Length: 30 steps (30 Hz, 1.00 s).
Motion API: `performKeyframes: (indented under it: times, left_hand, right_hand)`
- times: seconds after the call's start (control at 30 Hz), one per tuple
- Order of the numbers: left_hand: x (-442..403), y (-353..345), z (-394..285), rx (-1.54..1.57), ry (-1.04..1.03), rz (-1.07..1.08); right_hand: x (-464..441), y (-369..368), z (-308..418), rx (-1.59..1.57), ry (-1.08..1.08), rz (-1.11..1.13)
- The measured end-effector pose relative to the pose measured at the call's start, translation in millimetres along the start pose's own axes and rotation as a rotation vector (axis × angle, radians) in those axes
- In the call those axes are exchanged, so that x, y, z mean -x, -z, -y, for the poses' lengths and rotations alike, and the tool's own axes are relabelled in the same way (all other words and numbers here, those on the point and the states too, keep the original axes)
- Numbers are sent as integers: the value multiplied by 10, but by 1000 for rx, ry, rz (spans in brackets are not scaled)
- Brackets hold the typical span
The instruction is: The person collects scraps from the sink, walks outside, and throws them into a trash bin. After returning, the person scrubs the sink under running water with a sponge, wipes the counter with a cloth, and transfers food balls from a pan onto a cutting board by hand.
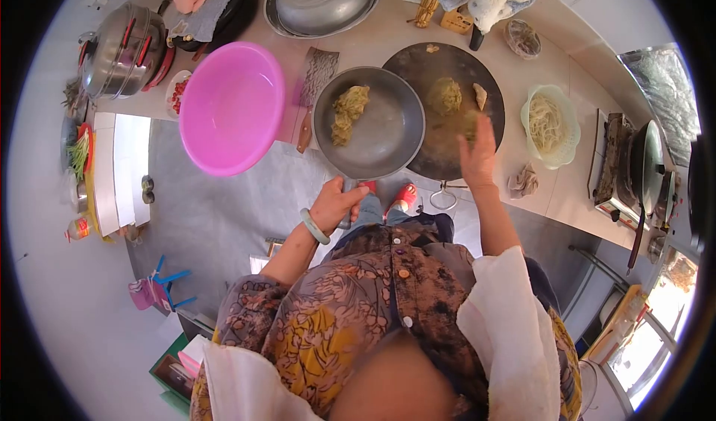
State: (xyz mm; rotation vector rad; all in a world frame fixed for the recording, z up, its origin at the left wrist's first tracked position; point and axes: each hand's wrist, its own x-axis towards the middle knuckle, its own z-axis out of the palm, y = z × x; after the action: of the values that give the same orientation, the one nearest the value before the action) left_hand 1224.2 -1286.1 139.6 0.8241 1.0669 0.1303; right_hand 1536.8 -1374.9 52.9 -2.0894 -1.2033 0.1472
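My left hand [333,207] is wrapped round the handle of a deep grey frying pan [388,126]. A clump of yellow-green, shredded-looking food [349,115] lies on the pan's left side. Over the right part of a dark round griddle [418,63], my right hand [479,156] reaches out with its thumb and fingers apart. A blurred greenish lump [470,125] shows beside those fingers; whether it touches them is unclear. Another mound of the yellow-green food [445,96] rests on the griddle, with a pale piece [480,96] to its right.
To the left stands a large pink basin [195,115], with a cleaver [305,128] between it and the pan. A pale green basket [573,132] of whitish strips sits at the right, near a crumpled cloth [523,181]. Farther right is a stove with a lidded pan [650,167].
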Motion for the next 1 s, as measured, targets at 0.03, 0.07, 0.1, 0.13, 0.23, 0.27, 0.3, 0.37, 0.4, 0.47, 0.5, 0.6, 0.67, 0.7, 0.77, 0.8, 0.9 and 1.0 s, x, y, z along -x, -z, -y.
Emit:
performKeyframes:
  times: [0.03,0.07,0.1,0.13,0.23,0.27,0.3,0.37,0.4,0.47,0.5,0.6,0.67,0.7,0.77,0.8,0.9,1.0]
  left_hand:
    - [-13,-10,29,3,1,2]
    - [-40,-9,77,6,2,3]
    - [-57,-1,96,9,2,2]
    - [-56,1,95,-4,0,7]
    - [-40,-32,69,-49,-1,25]
    - [-11,-58,54,-67,4,26]
    - [11,-88,50,-88,8,28]
    - [18,-84,53,-185,-41,73]
    - [34,-81,62,-235,-63,98]
    - [115,-130,25,-299,-62,84]
    - [130,-156,10,-332,-65,81]
    - [144,-196,106,-233,-27,72]
    - [157,-168,96,-228,-19,67]
    - [165,-146,115,-216,-13,60]
    - [164,-99,128,-191,-15,70]
    - [152,-70,122,-178,-19,87]
    - [92,-3,183,-31,19,134]
    - [63,-11,172,48,48,134]
  right_hand:
    - [80,-46,-48,179,84,43]
    - [131,-72,-112,358,169,87]
    - [103,-51,-147,297,101,121]
    - [27,7,-45,249,96,90]
    - [-234,384,458,-53,33,48]
    - [-267,421,651,-234,-96,207]
    - [-304,426,827,-417,-227,362]
    - [-337,199,1096,-657,-416,545]
    - [-312,-31,1158,-710,-479,579]
    - [-252,-659,1055,-585,-481,480]
    - [-282,-735,1166,-558,-475,490]
    - [-336,-755,1417,-457,-458,470]
    - [-358,-738,1451,-438,-441,431]
    - [-339,-747,1447,-453,-434,412]
    - [-334,-749,1456,-641,-491,347]
    - [-333,-722,1452,-813,-557,301]
    - [-305,-609,1379,-1144,-651,256]
    - [-358,-220,1277,-1281,-615,297]
